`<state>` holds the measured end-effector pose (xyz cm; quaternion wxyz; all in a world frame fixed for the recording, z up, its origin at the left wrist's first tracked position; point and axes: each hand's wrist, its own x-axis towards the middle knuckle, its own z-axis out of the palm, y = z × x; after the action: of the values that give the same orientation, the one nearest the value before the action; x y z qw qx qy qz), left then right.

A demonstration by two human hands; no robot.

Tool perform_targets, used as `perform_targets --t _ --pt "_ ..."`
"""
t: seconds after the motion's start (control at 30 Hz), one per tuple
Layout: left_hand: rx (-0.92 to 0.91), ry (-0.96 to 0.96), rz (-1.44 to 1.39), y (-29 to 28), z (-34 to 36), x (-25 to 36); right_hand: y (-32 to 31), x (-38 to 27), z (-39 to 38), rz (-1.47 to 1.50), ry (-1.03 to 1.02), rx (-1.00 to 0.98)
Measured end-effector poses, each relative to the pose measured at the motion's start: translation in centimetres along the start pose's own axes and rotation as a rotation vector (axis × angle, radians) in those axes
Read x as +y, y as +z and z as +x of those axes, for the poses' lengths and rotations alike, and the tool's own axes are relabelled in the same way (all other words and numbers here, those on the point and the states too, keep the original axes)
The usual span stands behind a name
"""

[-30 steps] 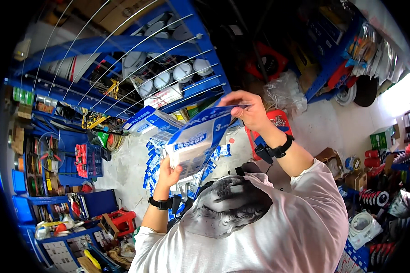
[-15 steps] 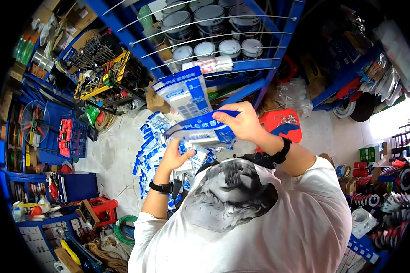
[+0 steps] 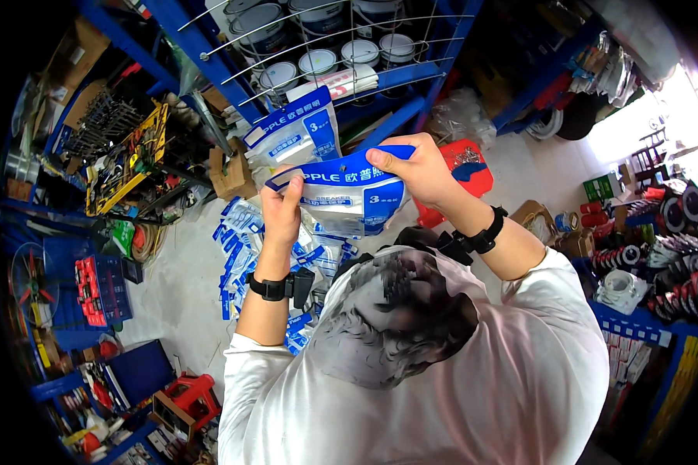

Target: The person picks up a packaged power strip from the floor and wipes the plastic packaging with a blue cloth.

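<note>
Both of my hands hold one blue-and-white plastic packet (image 3: 345, 205) stretched between them in front of my chest. My left hand (image 3: 281, 208) pinches its left end, thumb on the front. Gripping the upper right corner is my right hand (image 3: 419, 172), also with the thumb in front. A flat white item shows through the packet's clear part. Just beyond stands a similar packet (image 3: 293, 132), upright against the rack front; what holds it up is hidden. Below my left hand, many more such packets lie in a pile (image 3: 244, 267) on the floor.
A blue rack (image 3: 411, 76) with wire bars and lidded paint cans (image 3: 316, 62) rises ahead. A red container (image 3: 464, 182) stands right of my right hand. Yellow-framed tool storage (image 3: 136, 178), a red-and-blue crate (image 3: 101, 291) and a red stool (image 3: 196, 399) are at left.
My left hand has risen from below the packet to its left end and now grips it. The packet is spread flatter, facing me. The whole view has shifted slightly.
</note>
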<state>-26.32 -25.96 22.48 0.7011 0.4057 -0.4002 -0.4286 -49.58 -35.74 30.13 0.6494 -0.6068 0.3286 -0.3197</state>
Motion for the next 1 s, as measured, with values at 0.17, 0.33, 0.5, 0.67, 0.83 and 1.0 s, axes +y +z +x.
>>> perform_targets --t 0.17,0.33,0.5,0.67,0.83,1.0 --pt "0.029 -0.033 0.045 1.2 0.3 0.1 -0.7 -0.5 -0.5 0.017 0.033 0.051" --pt "0.151 -0.216 -0.028 3.9 0.8 0.6 -2.5 -0.7 -0.2 0.102 0.064 0.034" --pt "0.286 -0.256 -0.024 5.9 1.6 -0.3 -4.7 -0.4 1.5 0.189 0.142 0.024" --pt "0.424 -0.25 -0.018 6.2 1.5 -1.8 -5.2 2.7 5.4 0.002 0.053 -0.054" --pt "0.637 -0.2 0.016 4.5 1.7 -2.9 -3.0 5.5 10.0 -0.253 -0.102 -0.108" --pt "0.721 -0.18 0.023 3.3 3.7 -2.6 -0.8 6.5 13.6 -0.359 -0.197 -0.057"
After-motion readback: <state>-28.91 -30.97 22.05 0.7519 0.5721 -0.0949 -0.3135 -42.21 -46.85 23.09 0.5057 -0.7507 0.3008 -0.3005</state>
